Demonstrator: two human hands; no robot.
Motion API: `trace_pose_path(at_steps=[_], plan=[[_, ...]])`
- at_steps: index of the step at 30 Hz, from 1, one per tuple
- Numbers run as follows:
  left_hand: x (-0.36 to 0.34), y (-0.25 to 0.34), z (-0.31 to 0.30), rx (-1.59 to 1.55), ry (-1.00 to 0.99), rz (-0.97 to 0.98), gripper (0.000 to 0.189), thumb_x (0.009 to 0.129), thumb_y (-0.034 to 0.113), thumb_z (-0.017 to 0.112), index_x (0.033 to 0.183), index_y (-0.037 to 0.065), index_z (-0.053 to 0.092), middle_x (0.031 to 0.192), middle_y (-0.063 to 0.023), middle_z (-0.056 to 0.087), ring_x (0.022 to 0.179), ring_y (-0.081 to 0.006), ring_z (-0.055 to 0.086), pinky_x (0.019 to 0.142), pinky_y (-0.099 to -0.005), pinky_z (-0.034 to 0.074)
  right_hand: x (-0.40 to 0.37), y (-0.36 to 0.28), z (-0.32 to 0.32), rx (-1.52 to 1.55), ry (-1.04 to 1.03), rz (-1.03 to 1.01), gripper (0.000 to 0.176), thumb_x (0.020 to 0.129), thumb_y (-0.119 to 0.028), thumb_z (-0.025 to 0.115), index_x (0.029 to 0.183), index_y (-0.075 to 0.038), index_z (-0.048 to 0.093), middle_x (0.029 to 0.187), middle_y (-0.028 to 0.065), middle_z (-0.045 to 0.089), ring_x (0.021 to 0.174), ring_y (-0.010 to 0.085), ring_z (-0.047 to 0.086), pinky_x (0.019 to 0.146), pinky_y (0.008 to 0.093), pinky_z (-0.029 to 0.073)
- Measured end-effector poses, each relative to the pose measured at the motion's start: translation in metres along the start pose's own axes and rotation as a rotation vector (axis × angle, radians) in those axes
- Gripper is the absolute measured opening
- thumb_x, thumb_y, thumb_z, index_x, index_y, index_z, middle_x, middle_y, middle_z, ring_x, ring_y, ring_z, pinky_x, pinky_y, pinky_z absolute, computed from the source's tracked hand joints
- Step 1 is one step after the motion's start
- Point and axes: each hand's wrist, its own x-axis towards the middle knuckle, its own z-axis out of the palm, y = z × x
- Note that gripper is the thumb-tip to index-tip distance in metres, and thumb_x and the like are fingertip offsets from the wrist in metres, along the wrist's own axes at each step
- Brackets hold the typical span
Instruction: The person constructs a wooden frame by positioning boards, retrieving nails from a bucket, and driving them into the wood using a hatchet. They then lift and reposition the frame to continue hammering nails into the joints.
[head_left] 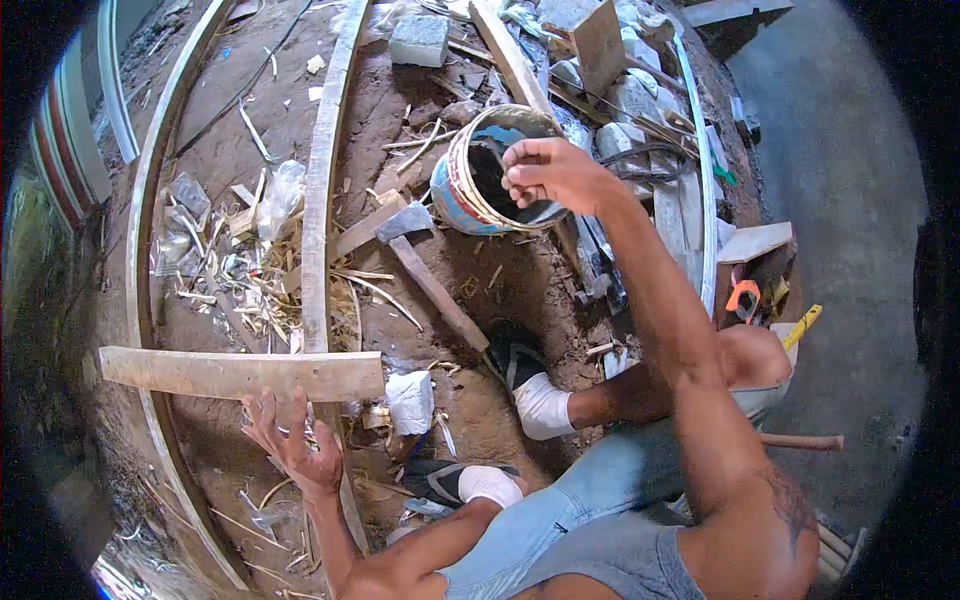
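My left hand (pixel 295 448) is open, fingers spread, with its tips at the lower edge of a short wooden board (pixel 245 375). That board lies crosswise over two long wooden strips. Over the mouth of a blue-and-white bucket (pixel 450 192), my right hand (pixel 560 175) has its fingers curled into a pinch; whatever they hold, if anything, is too small to make out. The bucket leans, and its dark inside is partly hidden by the hand. Below it lies a hatchet (pixel 440 290), its metal head touching a piece of wood.
The long wooden strips (pixel 325 150) (pixel 138 230) run over bare soil. Wood shavings (pixel 265 300) and plastic scraps lie between them. White blocks (pixel 418 42) (pixel 410 402) sit on the ground. Planks and rubble (pixel 640 110) pile behind the bucket. An orange-handled tool (pixel 742 295) is near my knee.
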Motion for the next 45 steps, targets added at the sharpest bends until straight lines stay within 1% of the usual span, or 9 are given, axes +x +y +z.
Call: trace_pose_path(at_steps=[6,9,13,17,18,24,26,35,45], plan=[[0.004,0.008,-0.012,-0.023,-0.041,-0.065,0.051,0.074,0.004,0.059,0.123,0.019,0.064,0.145,-0.0087,0.041,0.141,-0.0351,0.027,0.110,-0.0669,0.007,-0.049,-0.023,0.057,0.299,-0.176,-0.072,0.032,0.086,-0.006,0.068,0.112,-0.002,0.050,0.087,0.0101,0.065,0.076,0.0168,0.064,0.067,0.0286,0.054],[0.011,0.011,-0.022,0.075,-0.060,-0.061,0.045,0.076,0.004,0.062,0.121,0.012,0.065,0.136,-0.0118,0.050,0.133,-0.0354,0.039,0.111,-0.0606,0.018,-0.050,-0.028,0.090,0.322,-0.258,-0.092,0.030,0.085,-0.005,0.069,0.107,-0.002,0.050,0.091,0.0113,0.065,0.079,0.0189,0.065,0.069,0.0315,0.055],[0.035,0.045,-0.031,-0.654,0.031,-0.359,0.031,0.091,0.015,0.059,0.116,-0.004,0.063,0.103,-0.0118,0.068,0.099,-0.0251,0.064,0.092,-0.0333,0.047,-0.048,-0.020,0.154,0.290,-0.354,-0.078,0.027,0.084,-0.003,0.068,0.099,-0.005,0.045,0.090,0.0116,0.064,0.077,0.0194,0.066,0.065,0.0322,0.056],[0.048,0.072,-0.044,-1.154,-0.138,-0.554,0.030,0.092,0.012,0.063,0.119,-0.002,0.062,0.103,-0.0079,0.067,0.095,-0.0125,0.061,0.083,-0.0256,0.048,-0.049,-0.008,0.232,-0.451,-0.302,-0.405,0.038,0.075,-0.006,0.072,0.099,-0.002,0.044,0.083,0.0155,0.056,0.079,0.0310,0.058,0.072,0.0388,0.046],[0.047,0.072,-0.043,-1.159,-0.095,-0.537,0.028,0.091,0.010,0.065,0.117,-0.001,0.063,0.100,-0.0070,0.067,0.092,-0.0113,0.061,0.081,-0.0246,0.048,-0.052,-0.017,0.247,-0.554,-0.304,-0.511,0.032,0.081,-0.003,0.070,0.097,-0.003,0.042,0.084,0.0112,0.062,0.081,0.0143,0.064,0.072,0.0321,0.050],[0.049,0.029,-0.048,-0.994,0.198,-0.481,0.011,0.090,0.010,0.066,0.096,0.001,0.068,0.086,-0.0050,0.068,0.081,-0.0128,0.063,0.077,-0.0270,0.050,-0.023,-0.005,0.262,-0.477,-0.250,-0.635,0.032,0.083,-0.005,0.068,0.107,-0.001,0.046,0.085,0.0131,0.065,0.077,0.0176,0.066,0.071,0.0329,0.050],[0.055,0.017,-0.037,-1.022,0.262,-0.465,0.009,0.089,0.006,0.066,0.095,0.000,0.067,0.087,-0.0068,0.069,0.080,-0.0133,0.064,0.076,-0.0273,0.051,-0.014,0.025,0.229,-0.659,0.046,-0.540,0.033,0.085,-0.009,0.067,0.110,-0.002,0.048,0.086,0.0151,0.067,0.075,0.0244,0.067,0.071,0.0343,0.051],[0.048,0.007,0.008,-1.148,0.105,-0.452,0.015,0.085,-0.003,0.065,0.101,-0.003,0.067,0.088,-0.0082,0.070,0.079,-0.0130,0.066,0.069,-0.0256,0.055,-0.029,0.140,0.175,-0.914,0.063,-0.149,0.054,0.078,-0.018,0.075,0.114,0.003,0.041,0.092,0.0284,0.062,0.089,0.0429,0.061,0.078,0.0456,0.048],[0.049,0.004,0.020,-0.984,0.170,-0.397,0.017,0.086,-0.004,0.062,0.101,0.000,0.069,0.091,-0.0071,0.071,0.082,-0.0129,0.066,0.075,-0.0249,0.053,-0.044,0.069,0.174,-0.150,-0.023,0.258,0.026,0.089,-0.022,0.060,0.104,-0.003,0.050,0.069,0.0024,0.051,0.047,0.0125,0.048,0.042,0.0296,0.040]])
